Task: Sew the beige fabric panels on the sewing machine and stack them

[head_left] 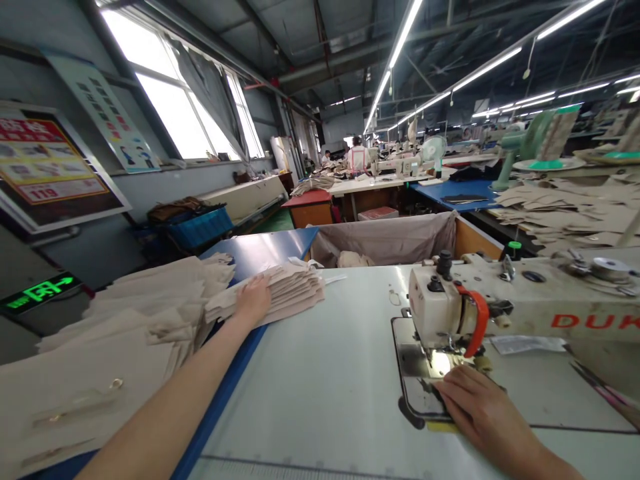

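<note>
My left hand (254, 298) is on a fanned stack of beige fabric pieces (297, 288), its fingers curled over the top pieces and closed on them. That stack straddles the blue board and the pale machine table. At the sewing machine (435, 300), my right hand (473, 400) lies by the lit needle area, fingertips pressed together over the metal needle plate (414, 357). Whatever the right fingers pinch is hidden; a small dark shape shows beside them. An orange-red lever guard (479, 323) stands just above this hand.
A larger pile of beige fabric pieces (125, 333) covers the left side. Behind the table is a cloth-lined bin (390, 240). Scissors or snips (600, 387) lie at the right under the machine arm. A ruler strip (300, 471) runs along the front edge.
</note>
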Tool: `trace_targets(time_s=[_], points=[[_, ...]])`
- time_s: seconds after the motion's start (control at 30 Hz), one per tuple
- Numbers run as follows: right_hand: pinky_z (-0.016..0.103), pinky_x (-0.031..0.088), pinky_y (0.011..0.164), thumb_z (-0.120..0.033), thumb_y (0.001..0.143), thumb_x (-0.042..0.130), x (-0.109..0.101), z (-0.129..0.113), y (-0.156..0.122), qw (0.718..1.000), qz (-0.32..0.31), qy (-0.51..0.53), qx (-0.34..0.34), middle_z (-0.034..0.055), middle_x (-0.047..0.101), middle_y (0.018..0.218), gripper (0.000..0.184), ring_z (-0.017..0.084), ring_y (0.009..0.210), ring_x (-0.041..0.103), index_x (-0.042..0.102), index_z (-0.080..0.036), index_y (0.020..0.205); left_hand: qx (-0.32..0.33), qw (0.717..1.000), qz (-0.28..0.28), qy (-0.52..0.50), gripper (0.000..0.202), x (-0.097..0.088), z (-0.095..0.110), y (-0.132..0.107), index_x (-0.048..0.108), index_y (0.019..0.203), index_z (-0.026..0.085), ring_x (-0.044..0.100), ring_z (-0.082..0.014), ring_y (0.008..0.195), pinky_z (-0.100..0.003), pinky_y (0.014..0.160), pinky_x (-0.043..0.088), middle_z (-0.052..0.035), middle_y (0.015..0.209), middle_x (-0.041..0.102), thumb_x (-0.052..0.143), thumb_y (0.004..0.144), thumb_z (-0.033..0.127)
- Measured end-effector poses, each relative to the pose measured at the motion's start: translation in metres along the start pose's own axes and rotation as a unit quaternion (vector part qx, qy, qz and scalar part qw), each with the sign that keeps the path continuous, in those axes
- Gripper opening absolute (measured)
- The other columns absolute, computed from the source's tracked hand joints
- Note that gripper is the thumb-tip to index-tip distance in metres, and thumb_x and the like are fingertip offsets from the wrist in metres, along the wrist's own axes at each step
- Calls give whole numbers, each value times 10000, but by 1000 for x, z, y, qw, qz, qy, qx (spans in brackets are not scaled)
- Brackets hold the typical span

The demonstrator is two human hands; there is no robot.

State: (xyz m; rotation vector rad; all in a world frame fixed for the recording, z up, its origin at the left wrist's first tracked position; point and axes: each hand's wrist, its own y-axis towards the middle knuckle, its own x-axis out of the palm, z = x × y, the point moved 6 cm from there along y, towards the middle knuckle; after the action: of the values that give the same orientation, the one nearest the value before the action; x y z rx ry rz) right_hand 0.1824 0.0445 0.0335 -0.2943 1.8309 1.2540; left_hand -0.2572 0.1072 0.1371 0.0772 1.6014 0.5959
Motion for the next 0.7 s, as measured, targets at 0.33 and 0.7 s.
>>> trace_targets(time_s=[0.33, 0.7], points=[[273, 511, 799, -373, 991, 414, -4, 4, -6, 993, 60, -48, -92, 21, 721, 893, 309, 175, 835, 670, 686, -229, 969, 20, 999, -1, 40, 493, -14, -34, -107, 487, 1337, 107, 416, -283, 1343, -441, 1112, 319, -154, 1446, 470, 446, 893, 317], [276, 520, 779, -433, 986, 412, 1, 8, -9, 994, 31, -48, -93, 22, 724, 908, 349, 179, 838, 674, 697, -234, 961, -152, 987, -27, 34, 408, -42, -176, -208, 679, 942, 145, 626, -321, 1052, -433, 978, 448, -165, 1065, 697, 411, 777, 405]])
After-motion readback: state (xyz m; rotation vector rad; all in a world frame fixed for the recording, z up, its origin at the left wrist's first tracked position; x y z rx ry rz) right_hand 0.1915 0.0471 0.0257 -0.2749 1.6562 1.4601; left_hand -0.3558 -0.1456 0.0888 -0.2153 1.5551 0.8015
